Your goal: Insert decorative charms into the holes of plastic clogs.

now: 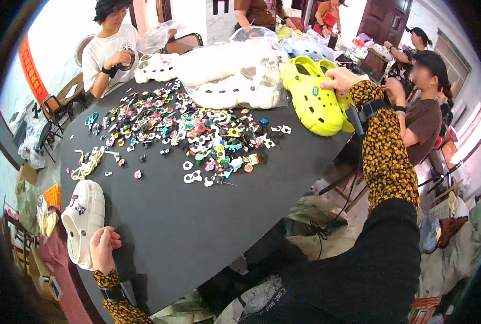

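At the table's left edge lies a white clog (85, 224) with a few small charms on its upper. My left hand (104, 248) is beside its lower end, fingers curled together; what they hold, if anything, is hidden. My right arm stretches to the far right of the table, where my right hand (342, 81) grips a yellow-green clog (313, 100) near its heel end. Part of a second yellow-green clog (346, 105) shows behind that hand. A wide heap of small colourful shoe charms (202, 129) covers the far middle of the dark table (197, 232).
Plastic-wrapped white clogs (235, 89) stand behind the charms, with another white clog (157, 67) to their left. A pale cord bundle (88, 164) lies near the left edge. A person in white (111, 48) is across the table; a person in brown (427, 113) is at right.
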`<control>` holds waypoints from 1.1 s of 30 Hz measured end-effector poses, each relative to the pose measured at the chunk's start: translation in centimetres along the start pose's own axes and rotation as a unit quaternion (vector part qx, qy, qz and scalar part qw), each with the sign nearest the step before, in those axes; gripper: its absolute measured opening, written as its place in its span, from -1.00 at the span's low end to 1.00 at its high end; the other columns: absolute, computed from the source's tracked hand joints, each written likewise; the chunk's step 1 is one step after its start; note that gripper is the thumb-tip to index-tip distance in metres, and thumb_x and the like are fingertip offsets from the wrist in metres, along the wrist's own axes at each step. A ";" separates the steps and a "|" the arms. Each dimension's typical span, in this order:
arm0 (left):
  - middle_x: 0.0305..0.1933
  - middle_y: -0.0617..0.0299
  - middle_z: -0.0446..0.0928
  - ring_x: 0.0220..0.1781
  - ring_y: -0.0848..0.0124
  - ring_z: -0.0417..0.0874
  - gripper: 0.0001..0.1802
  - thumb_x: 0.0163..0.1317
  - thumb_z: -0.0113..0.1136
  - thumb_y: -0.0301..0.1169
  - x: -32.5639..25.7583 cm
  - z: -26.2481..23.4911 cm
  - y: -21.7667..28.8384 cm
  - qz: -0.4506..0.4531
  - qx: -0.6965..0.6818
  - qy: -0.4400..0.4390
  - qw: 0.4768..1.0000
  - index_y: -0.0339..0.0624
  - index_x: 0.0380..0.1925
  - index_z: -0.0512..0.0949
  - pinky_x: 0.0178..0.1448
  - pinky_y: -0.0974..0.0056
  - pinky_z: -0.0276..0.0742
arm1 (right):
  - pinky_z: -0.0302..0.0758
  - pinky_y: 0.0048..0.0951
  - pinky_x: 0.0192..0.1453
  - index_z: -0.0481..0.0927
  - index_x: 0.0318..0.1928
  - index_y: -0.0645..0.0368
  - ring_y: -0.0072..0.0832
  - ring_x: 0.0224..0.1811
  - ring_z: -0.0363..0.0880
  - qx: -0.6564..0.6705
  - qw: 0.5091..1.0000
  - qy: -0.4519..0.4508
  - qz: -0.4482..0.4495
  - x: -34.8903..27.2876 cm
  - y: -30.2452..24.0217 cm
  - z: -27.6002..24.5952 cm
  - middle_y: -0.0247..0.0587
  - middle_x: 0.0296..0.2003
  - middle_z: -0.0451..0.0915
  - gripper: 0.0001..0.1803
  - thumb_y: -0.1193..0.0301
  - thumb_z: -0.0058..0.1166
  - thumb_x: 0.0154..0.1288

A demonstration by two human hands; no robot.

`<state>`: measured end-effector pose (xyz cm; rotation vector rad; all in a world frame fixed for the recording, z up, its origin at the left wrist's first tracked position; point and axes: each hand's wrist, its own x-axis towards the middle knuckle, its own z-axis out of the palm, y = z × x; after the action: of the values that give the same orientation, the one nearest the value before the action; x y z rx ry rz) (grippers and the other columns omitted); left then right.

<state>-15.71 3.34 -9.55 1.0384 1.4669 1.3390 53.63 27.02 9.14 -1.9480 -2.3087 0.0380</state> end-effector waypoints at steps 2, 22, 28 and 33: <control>-0.47 0.22 0.55 -0.53 0.53 0.52 -0.77 0.35 0.01 -0.32 0.1 -0.4 -0.4 0.002 0.012 0.014 1.000 -0.29 -0.25 0.52 -0.42 0.43 0.46 | 0.42 -0.32 -0.51 0.54 -0.29 0.29 -0.39 -0.55 0.52 0.049 0.998 0.012 0.049 1.3 1.1 0.8 -0.12 -0.52 0.53 -0.54 0.08 0.20 0.12; -0.48 0.21 0.55 -0.57 0.53 0.52 -0.79 0.35 -0.01 -0.36 0.1 -0.1 -0.4 -0.009 0.027 0.034 0.999 -0.28 -0.27 0.53 -0.47 0.45 0.45 | 0.50 -0.27 -0.02 0.59 -0.15 0.19 -0.22 -0.17 0.61 0.191 0.964 0.166 -0.080 10.8 -5.8 6.3 -0.03 -0.24 0.63 -0.58 0.15 0.16 0.08; -0.46 0.19 0.56 -0.56 0.51 0.53 -0.79 0.35 0.00 -0.36 0.3 0.1 -0.2 -0.008 0.009 0.015 1.000 -0.29 -0.25 0.52 -0.42 0.43 0.47 | 0.46 -0.25 0.00 0.44 0.10 0.19 -0.16 -0.14 0.53 0.202 0.926 0.318 0.008 15.5 -7.4 10.6 0.00 -0.20 0.55 -0.26 0.00 0.21 -0.04; -0.45 0.19 0.55 -0.55 0.52 0.51 -0.79 0.35 0.00 -0.36 -0.2 0.4 0.1 -0.015 0.033 0.040 0.999 -0.30 -0.24 0.51 -0.42 0.43 0.46 | 0.39 -0.46 -0.70 0.52 -0.19 0.21 -0.54 -0.67 0.47 0.467 0.866 0.165 0.069 17.2 -8.7 10.8 -0.28 -0.55 0.54 -0.72 0.38 0.18 0.08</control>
<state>-15.30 3.30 -9.50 1.0119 1.5887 1.3319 41.12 43.13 0.59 -1.4261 -1.4652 0.6476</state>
